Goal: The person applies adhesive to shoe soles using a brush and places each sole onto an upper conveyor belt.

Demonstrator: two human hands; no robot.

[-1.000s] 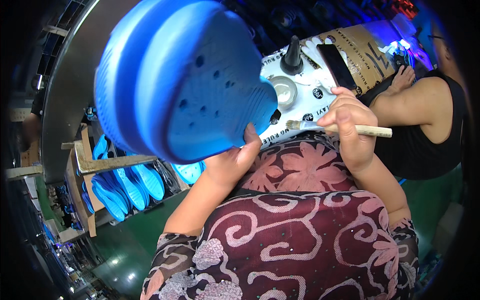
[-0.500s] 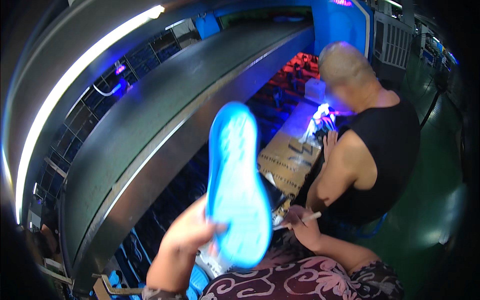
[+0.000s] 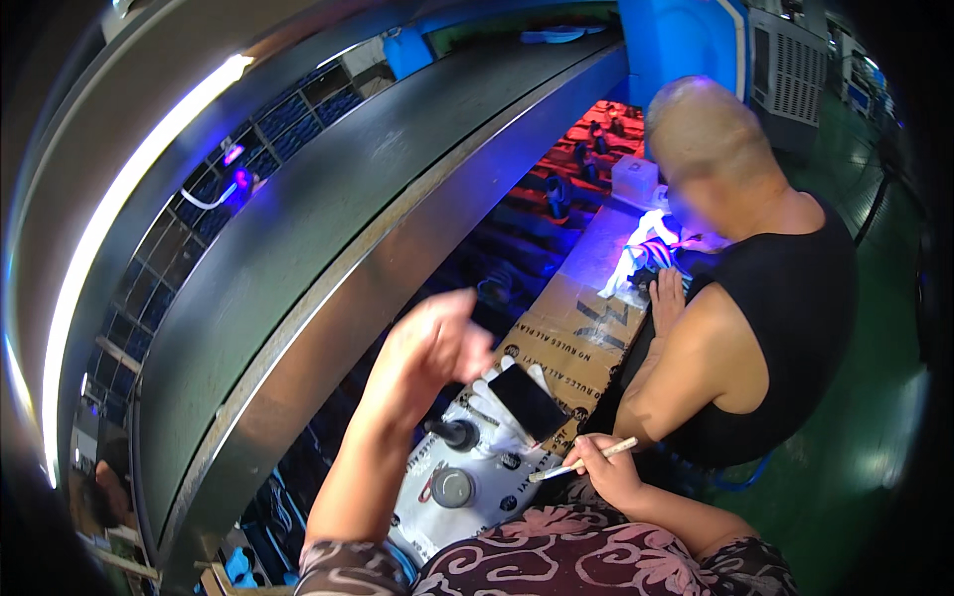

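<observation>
My left hand (image 3: pixel 437 343) is raised between the conveyor edge and the cardboard-covered bench; motion smears its fingers, and no sole shows in it. In my right hand (image 3: pixel 608 472) is a thin pale-handled brush (image 3: pixel 584 459), its tip pointing left over the bench's near end. A black phone (image 3: pixel 528 400) lies on a white glove (image 3: pixel 489 397) just left of that hand. Nearer me stand a small grey round pot (image 3: pixel 453 488) and a dark bottle-like item (image 3: pixel 454 433), both on a white printed sheet (image 3: pixel 422 526).
A long dark conveyor belt (image 3: pixel 328 219) with a metal side runs along my left, blue pieces (image 3: pixel 561 36) at its far end. To my right a co-worker (image 3: pixel 765 298) in a black sleeveless top bends over a brightly lit item on the cardboard (image 3: pixel 566 343).
The blue shoe sole is gone from my left hand, which has moved up. The pot and bottle-like item are now uncovered. My right hand still has the brush.
</observation>
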